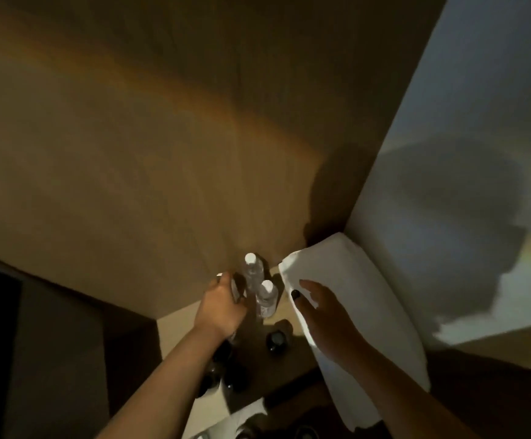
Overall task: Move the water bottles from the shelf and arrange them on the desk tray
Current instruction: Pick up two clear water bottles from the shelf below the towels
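Three clear water bottles with white caps stand close together by the brown back wall. My left hand (223, 307) is wrapped around the leftmost bottle (233, 288), which it mostly hides. The far bottle (253, 270) and the nearer bottle (266, 298) stand free just right of that hand. My right hand (324, 315) hovers with its fingers spread, over a white folded cloth, a short way right of the nearer bottle and holding nothing. The tray under the bottles is too dark to make out.
A white folded cloth (362, 296) lies along the right, against the pale wall (479, 153). Several dark round objects (277, 340) sit on the surface in front of the bottles. A brown wall (162, 153) rises close behind.
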`<state>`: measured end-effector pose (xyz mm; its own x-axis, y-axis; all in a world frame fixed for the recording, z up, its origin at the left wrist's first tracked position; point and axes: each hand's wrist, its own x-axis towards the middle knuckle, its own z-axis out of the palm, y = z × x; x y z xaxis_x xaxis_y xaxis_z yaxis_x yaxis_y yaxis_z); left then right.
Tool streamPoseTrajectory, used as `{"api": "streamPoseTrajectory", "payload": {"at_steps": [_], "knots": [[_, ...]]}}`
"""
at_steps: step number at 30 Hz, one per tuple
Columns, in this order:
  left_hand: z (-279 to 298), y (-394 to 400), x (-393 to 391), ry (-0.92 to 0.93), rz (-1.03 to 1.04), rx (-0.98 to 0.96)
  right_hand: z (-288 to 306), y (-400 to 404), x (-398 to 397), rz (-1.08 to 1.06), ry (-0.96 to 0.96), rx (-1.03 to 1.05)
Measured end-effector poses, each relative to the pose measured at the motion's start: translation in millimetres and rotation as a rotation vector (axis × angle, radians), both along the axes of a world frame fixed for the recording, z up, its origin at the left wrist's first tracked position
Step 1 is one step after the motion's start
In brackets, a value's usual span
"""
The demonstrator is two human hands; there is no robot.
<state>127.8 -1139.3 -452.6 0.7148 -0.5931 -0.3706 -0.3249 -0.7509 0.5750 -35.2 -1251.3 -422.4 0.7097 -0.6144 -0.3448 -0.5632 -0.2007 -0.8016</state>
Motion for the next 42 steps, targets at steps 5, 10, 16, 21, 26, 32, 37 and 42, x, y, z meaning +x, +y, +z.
{"api": "streamPoseTrajectory", "payload": {"at_steps": [5, 10, 16, 21, 26, 32, 37, 42], "knots": [[-74.5, 7.8, 23.4, 0.018, 0.146, 0.057, -83.5, 20.2, 25.2, 0.159, -0.080, -0.028], [-135.4, 20.0, 40.2, 0.093, 0.169, -0.014, -143.0, 30.3, 48.6, 0.057, -0.196, -0.037], [-189.8, 42.6, 50.0, 0.166, 0.147, -0.180, -188.6, 42.8, 81.9, -0.102, -0.146, 0.191], [-228.7, 48.4, 49.5, 0.191, 0.265, -0.263, -217.5, 46.6, 94.1, -0.045, -0.137, 0.283], [-226.9, 46.9, 63.1, 0.228, 0.446, -0.443, -224.1, 45.9, 101.3, -0.002, -0.093, 0.279], [-173.8, 83.8, 73.4, 0.288, 0.790, -0.778, -211.7, 58.3, 108.7, 0.070, -0.029, 0.203], [-117.7, 107.9, 71.3, 0.322, 0.922, -0.928, -203.2, 70.3, 128.8, 0.393, -0.069, -0.080], [-113.2, 122.3, 69.2, 0.429, 0.853, -0.858, -200.1, 60.3, 148.2, 0.470, -0.086, -0.169]]}}
